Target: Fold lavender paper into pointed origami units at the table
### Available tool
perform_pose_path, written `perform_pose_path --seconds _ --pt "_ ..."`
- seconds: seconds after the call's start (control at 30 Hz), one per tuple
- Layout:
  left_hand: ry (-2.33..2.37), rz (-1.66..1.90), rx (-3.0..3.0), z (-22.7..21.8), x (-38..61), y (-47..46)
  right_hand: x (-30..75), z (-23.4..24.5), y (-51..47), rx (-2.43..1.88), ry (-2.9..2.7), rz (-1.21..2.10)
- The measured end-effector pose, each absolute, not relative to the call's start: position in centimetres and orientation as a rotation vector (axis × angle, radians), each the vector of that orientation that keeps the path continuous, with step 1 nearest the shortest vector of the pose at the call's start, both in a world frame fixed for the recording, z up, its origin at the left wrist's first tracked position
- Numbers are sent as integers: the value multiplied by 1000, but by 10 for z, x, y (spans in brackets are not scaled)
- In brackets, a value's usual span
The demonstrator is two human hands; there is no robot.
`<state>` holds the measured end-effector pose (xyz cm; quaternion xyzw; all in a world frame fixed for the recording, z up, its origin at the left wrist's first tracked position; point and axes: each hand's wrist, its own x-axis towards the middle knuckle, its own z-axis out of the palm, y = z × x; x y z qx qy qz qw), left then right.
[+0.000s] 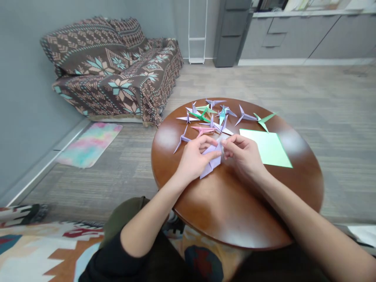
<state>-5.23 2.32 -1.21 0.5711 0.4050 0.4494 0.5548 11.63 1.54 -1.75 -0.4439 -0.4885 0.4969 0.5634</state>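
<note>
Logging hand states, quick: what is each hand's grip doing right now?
Left hand: closed, holding the folded flat lilac paper.
Right hand: fingers curled at the paper's far end; whether it grips cannot be told.

A glossy, rounded brown table (229, 211) bore clustered folded paper figures (202, 116), with pale green paper (268, 147) lying toward its right side.

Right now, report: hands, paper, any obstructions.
Left hand holding folded lilac paper; right hand at its far end. Paper partly hidden. Pink folded-paper figure close beyond left hand.
</note>
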Motion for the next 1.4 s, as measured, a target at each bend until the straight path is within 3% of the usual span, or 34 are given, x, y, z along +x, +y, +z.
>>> perform_pose_path --seconds 0.2,0.43,0.67,0.97,1.4 --pt "889 1251 997 -17 -46 24 110 -14 8 -1116 -1392 1238" --pt "966 1380 1052 -18 -50 30 112 -17 9 -1136 -1516 1105" --pt "869 1065 1112 -19 -50 28 114 -13 9 -1185 -1458 1041" --pt "897 1286 1082 -20 -52 31 115 -20 13 -1248 -1279 1177" --pt "957 1073 1164 -14 -65 35 116 -10 7 -1140 -1547 1049"
